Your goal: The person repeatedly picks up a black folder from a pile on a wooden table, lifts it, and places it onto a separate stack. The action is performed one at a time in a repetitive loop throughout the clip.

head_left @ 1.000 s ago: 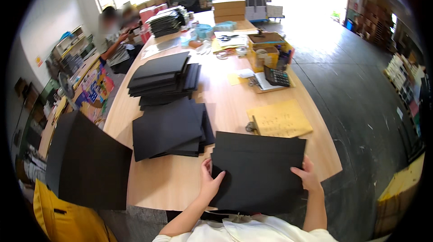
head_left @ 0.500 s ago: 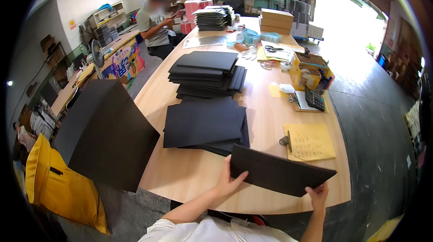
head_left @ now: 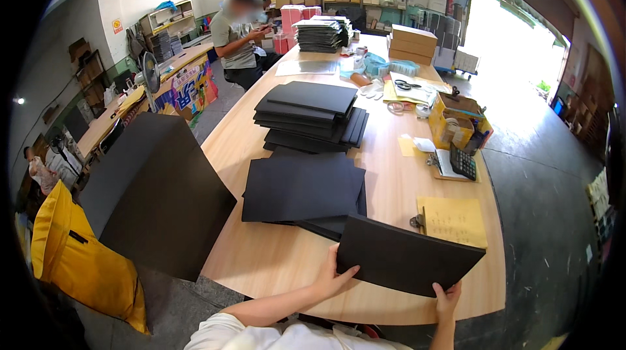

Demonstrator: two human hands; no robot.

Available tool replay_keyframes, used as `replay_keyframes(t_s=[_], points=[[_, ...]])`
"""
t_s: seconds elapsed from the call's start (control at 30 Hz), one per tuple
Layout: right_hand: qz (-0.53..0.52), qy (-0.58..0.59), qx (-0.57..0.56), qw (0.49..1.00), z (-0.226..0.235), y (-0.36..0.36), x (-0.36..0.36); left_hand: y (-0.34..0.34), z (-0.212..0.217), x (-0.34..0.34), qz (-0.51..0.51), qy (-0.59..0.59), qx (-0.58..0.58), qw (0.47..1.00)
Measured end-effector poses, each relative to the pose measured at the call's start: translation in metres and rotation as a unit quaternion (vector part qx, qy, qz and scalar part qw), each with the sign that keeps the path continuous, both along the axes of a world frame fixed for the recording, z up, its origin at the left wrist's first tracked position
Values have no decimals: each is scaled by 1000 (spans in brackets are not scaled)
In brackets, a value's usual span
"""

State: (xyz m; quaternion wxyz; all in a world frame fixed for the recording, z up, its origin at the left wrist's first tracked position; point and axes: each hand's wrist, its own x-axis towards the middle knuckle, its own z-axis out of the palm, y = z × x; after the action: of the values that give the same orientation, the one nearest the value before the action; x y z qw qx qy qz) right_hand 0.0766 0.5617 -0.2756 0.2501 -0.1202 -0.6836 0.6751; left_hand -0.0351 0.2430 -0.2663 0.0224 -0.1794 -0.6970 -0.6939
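Between my two hands a flat black board (head_left: 411,255) is held tilted up over the near edge of the table, its face turned toward me. My left hand (head_left: 335,274) grips its left edge, thumb on the front and fingers behind. At the lower right corner my right hand (head_left: 447,298) pinches the board, thumb in front. Just beyond lies a low pile of black boards (head_left: 303,186), unevenly stacked. Behind that stands a taller, staggered stack of black boards (head_left: 306,112). The held board overlaps a clipboard with yellow paper (head_left: 453,219) lying on the table.
A big dark panel (head_left: 160,200) stands at the table's left, beside a yellow bag (head_left: 88,265). Along the right edge are a calculator (head_left: 463,162) and a yellow box (head_left: 456,122). Farther off lie scissors (head_left: 407,85) and brown cartons (head_left: 412,43). A person (head_left: 238,40) sits at the far left.
The held board has turned its face more fully toward me and stands more upright. My right hand has shifted left and lower along its edge. The whole view has swung slightly.
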Motion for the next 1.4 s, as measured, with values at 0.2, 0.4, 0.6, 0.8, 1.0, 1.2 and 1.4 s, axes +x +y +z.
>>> replay_keyframes(t_s=[0.2,0.4,0.6,0.8,1.0,1.2,1.4], points=[[30,2,55,998,50,-25,-39,-16,43,-6,76,11,-11,997],[202,79,87,972,142,-120,-167,-116,133,-102,220,1,-49,974],[121,-105,301,940,136,-201,-258,-189,130,-195,277,-57,-383,880],[172,-247,440,846,103,-207,-259,-200,88,-196,224,-164,-491,826],[92,-240,513,819,142,-225,-240,-157,121,-176,335,111,-572,741],[240,-43,704,667,100,-240,-256,-140,61,-191,208,126,-612,753],[285,-88,639,709,95,-245,-256,-145,61,-181,256,144,-526,798]])
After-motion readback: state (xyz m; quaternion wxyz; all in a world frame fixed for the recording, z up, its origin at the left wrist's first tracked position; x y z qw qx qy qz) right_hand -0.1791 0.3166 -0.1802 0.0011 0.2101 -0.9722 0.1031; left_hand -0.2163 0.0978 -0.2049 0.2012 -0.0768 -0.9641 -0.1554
